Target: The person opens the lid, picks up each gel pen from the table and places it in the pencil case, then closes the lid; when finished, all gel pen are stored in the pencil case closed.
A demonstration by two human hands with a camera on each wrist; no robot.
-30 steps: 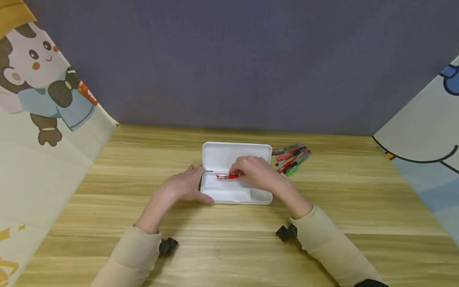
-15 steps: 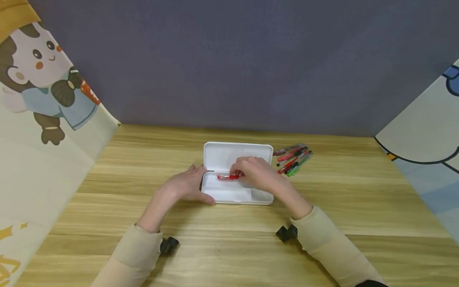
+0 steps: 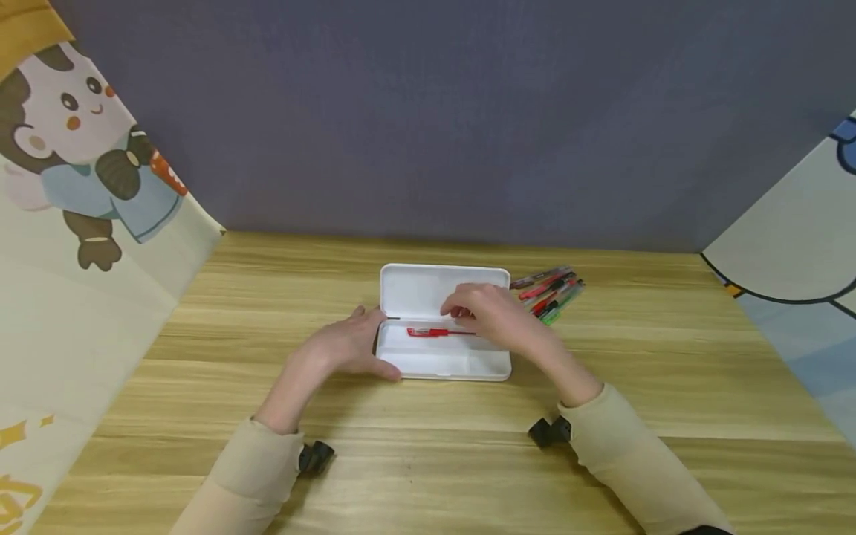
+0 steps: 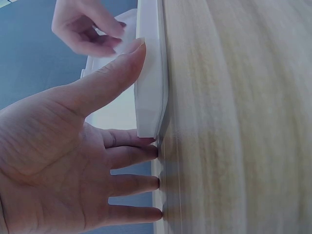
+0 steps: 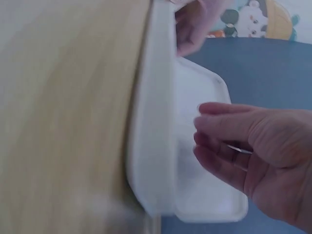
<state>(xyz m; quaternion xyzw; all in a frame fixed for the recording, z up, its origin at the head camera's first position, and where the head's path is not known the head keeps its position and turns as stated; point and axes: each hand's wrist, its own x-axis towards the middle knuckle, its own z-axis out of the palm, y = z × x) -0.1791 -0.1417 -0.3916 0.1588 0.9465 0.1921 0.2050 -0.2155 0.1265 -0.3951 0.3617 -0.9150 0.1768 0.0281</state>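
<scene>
A white pencil case (image 3: 424, 362) lies open on the table, its lid (image 3: 411, 286) tipped back. In its long back compartment rests a red gel pen (image 3: 436, 333), cap end to the left. My left hand (image 3: 344, 348) steadies the case's left end. In the left wrist view, the left thumb (image 4: 124, 66) lies along the front wall while the other fingers stretch out straight past the end. Over the right part of the case hovers my right hand (image 3: 495, 316), fingers loosely bent, holding nothing. In the right wrist view its fingertips (image 5: 204, 122) are in front of the lid.
Several pens (image 3: 551, 293), red, black and green among them, lie in a loose pile just right of the case. A dark panel (image 3: 455, 126) rises behind the wooden table (image 3: 301, 260), with cartoon-printed panels on both sides.
My right hand has let go of the red pen and lifted slightly up and to the right. The pen now lies in the case. My left hand stays in place.
</scene>
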